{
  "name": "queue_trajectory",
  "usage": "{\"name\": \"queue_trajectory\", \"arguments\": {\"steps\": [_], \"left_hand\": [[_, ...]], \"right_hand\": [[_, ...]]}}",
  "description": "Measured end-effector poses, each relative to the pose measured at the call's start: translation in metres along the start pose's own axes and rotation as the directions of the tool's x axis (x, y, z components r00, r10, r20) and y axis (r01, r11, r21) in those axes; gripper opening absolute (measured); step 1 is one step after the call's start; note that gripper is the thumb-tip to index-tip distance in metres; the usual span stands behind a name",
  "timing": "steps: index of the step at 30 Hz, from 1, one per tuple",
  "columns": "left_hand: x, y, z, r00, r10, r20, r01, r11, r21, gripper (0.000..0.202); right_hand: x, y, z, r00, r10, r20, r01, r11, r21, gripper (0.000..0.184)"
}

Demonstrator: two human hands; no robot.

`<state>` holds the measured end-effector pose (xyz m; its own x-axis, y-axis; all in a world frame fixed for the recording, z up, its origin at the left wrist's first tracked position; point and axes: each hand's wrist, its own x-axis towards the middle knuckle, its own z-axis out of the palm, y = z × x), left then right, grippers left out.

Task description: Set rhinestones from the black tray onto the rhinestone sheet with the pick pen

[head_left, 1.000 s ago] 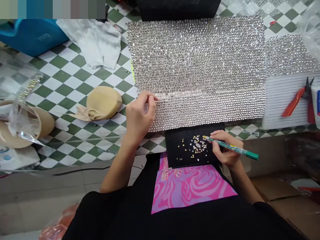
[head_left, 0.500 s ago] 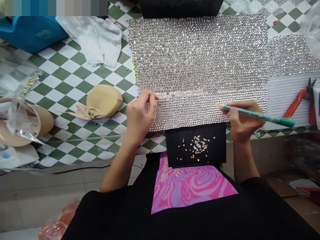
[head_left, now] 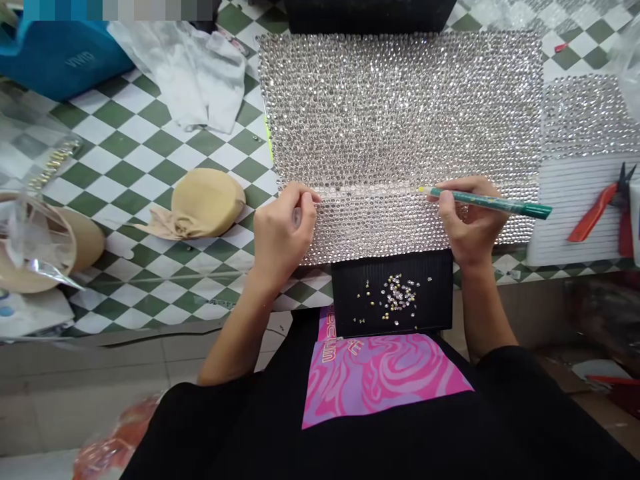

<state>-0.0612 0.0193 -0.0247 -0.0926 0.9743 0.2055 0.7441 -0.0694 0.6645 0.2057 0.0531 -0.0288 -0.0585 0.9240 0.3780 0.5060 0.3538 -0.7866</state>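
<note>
A wide sheet covered in silver rhinestones [head_left: 400, 107] lies on the table, with a paler strip running across its lower part. My right hand [head_left: 473, 220] grips a green pencil [head_left: 485, 200], whose yellow tip touches or hovers just over the right part of that strip; I cannot tell which. At the sheet's lower left, my left hand [head_left: 284, 230] rests with curled fingers, the thumb pressed against the forefinger. Whatever those fingers may hold is hidden. Below the sheet, a black tray [head_left: 350, 273] carries loose rhinestones [head_left: 399, 293], clear and gold-coloured.
A beige round pouch [head_left: 207, 200] and a white cloth [head_left: 200, 80] lie to the left, beyond them a blue container [head_left: 70, 60]. Red-handled pliers [head_left: 595, 210] rest on lined white backing [head_left: 560, 207] at right. A black box [head_left: 370, 15] stands behind the sheet.
My right hand has moved left and slightly up with the pencil, bringing its tip from the stones below to the paler strip. My left hand stays in place.
</note>
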Motion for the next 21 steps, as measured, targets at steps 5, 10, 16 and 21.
{"name": "queue_trajectory", "arguments": {"steps": [5,10,16,21], "left_hand": [[0.0,0.002,-0.001,0.999,-0.025,0.023,0.025,1.0,0.008,0.02],[-0.001,0.002,-0.001,0.998,-0.056,0.036,0.056,0.998,0.009,0.02],[0.0,0.004,-0.001,0.995,-0.088,0.049,0.088,0.996,0.007,0.021],[-0.001,0.005,-0.002,0.994,-0.096,0.055,0.095,0.995,0.02,0.023]], "right_hand": [[0.002,-0.001,0.002,1.0,0.008,-0.028,-0.007,1.0,0.016,0.006],[-0.015,-0.01,-0.011,0.997,0.043,-0.071,-0.036,0.994,0.1,0.007],[-0.067,-0.031,-0.036,0.954,-0.017,0.3,0.006,0.999,0.038,0.025],[-0.086,-0.034,-0.032,0.944,-0.088,0.318,0.067,0.995,0.075,0.021]]}}
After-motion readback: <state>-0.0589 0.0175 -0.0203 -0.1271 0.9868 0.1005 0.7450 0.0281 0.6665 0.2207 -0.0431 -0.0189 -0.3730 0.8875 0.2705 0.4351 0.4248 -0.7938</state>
